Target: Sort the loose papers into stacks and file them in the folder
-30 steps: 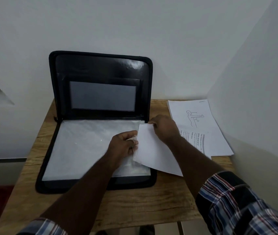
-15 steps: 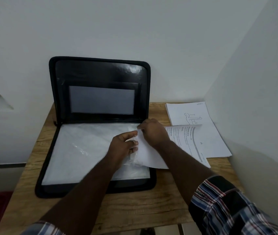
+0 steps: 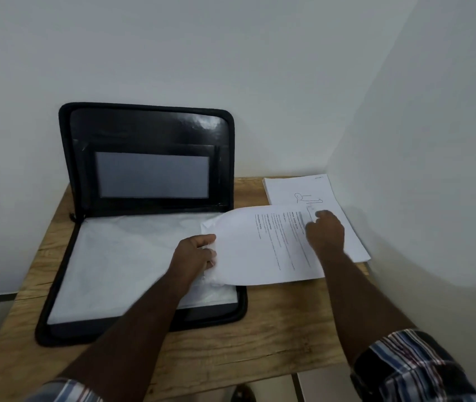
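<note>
A black zip folder (image 3: 146, 132) stands open, its lid against the wall and its base flat with clear plastic sleeves (image 3: 120, 256) on top. A printed sheet (image 3: 260, 250) lies across the folder's right edge toward the paper stack (image 3: 303, 190) at the back right. My left hand (image 3: 194, 255) pinches the sleeve's edge right at the sheet's left edge. My right hand (image 3: 325, 230) is blurred and sits on the sheet's far right part with bent fingers. Whether it grips or presses the sheet does not show.
The wooden table (image 3: 274, 329) sits in a corner, with one wall behind it and another (image 3: 419, 169) close on the right, touching the stack. The table's front edge runs just below my forearms.
My right hand has moved right, from the sleeve opening onto the printed sheet, and that sheet now reaches over the folder's right edge. My left hand has kept its place at the sleeve.
</note>
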